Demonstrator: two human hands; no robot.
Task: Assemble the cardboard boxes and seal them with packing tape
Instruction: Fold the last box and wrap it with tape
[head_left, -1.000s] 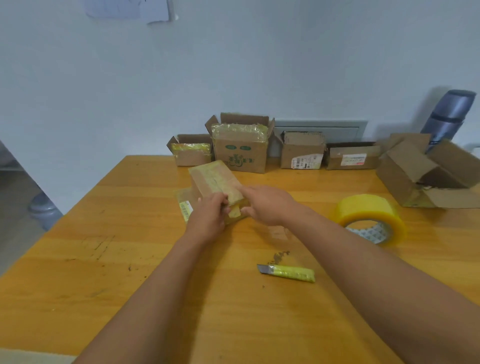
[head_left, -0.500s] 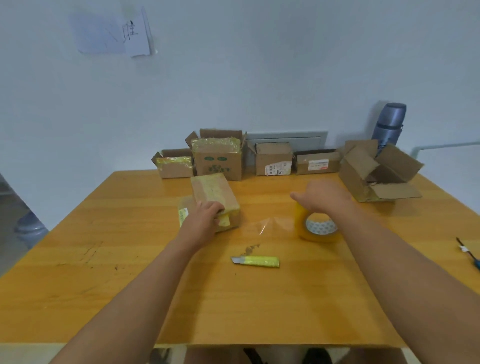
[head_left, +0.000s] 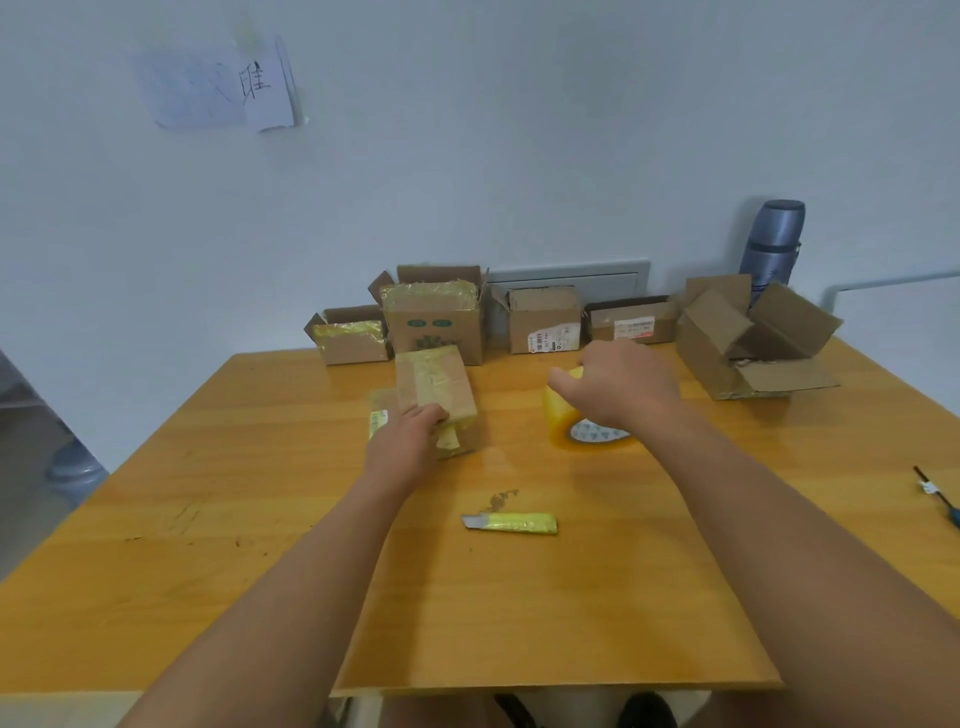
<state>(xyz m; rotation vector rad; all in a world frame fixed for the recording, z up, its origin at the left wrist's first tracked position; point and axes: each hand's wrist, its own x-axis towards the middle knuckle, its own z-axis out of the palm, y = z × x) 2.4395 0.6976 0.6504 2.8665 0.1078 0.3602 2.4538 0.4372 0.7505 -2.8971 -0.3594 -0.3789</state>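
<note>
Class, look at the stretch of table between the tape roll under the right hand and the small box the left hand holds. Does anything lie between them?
Nothing visible does. The tabletop between the tape roll and the small box is bare wood. The utility knife lies nearer the person, off that line.
</note>
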